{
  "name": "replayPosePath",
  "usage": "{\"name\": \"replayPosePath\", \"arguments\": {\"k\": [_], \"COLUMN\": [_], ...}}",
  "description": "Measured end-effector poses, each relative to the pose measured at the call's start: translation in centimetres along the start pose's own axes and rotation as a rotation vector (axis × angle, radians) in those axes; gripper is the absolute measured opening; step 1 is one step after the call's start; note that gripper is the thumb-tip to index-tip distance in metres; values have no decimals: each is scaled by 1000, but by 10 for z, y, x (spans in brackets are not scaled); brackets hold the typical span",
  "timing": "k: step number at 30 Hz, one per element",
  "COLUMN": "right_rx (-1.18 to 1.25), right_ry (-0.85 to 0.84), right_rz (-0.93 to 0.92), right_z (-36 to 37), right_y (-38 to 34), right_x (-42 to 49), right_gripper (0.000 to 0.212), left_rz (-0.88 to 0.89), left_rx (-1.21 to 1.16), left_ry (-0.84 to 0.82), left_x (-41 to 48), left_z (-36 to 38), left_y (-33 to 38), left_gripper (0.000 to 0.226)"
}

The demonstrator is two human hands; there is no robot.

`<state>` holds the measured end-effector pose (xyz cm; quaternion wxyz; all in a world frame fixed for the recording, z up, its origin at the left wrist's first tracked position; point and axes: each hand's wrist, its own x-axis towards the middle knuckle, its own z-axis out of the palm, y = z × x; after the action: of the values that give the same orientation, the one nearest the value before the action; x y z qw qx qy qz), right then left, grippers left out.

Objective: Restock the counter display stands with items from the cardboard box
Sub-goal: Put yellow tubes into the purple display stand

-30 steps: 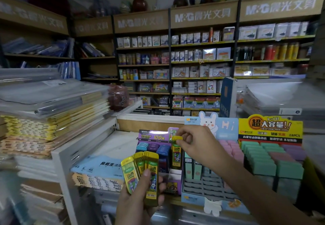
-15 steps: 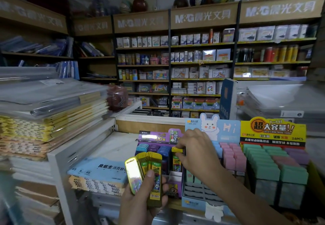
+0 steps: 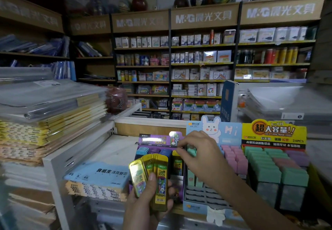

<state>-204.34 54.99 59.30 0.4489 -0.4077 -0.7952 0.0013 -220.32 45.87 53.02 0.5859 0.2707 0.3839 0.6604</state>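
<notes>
left hand (image 3: 143, 206): grips three yellow cases (image 3: 152, 177), fanned, thumb across the front; held just in front of purple stand (image 3: 158, 140).
right hand (image 3: 199, 156): over purple stand's right column, fingertips (image 3: 179, 151) curled onto top of fourth case (image 3: 177, 166); pinch or press, can't tell.
fourth case: upright in purple stand, beside blue and purple cases.
rabbit stand (image 3: 212, 131): pink and mint cases, back rows.
yellow stand (image 3: 273, 132): mint and purple boxes.
stands: row along counter (image 3: 177, 211) front edge, purple leftmost.
</notes>
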Motion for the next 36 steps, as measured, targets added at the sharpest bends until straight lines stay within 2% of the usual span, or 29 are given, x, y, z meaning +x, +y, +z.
{"name": "replayPosePath", "arguments": {"k": [2,5,9,14,19,26,36], "right_rx": [145,364,478,593,631,724,590], "right_ry": [-20,-154,-283,-302,-261,-144,6], "right_rz": [56,193,298,376,396,422,361], "right_z": [-5,-10,-10,-8,-11,-19,-24], "right_y": [-7,-15,-18,-16,-15,-11,1], "right_x": [-2,-3,-6,-7,-3,4,21], "right_gripper": [3,9,24,25,25,17,12], "left_rz": [-3,-16,-18,-4,50,147,206], "left_rx": [-2,-9,-11,-8,-42,-57,0], "left_ry": [-6,-36,-49,-62,-8,74,-8], "left_x": [0,-1,-1,-1,2,13,28], "left_z": [3,6,9,8,4,-3,-5], "left_y": [-1,-1,-1,-3,-1,9,19], "left_gripper": [53,53,53,49,32,35,39]}}
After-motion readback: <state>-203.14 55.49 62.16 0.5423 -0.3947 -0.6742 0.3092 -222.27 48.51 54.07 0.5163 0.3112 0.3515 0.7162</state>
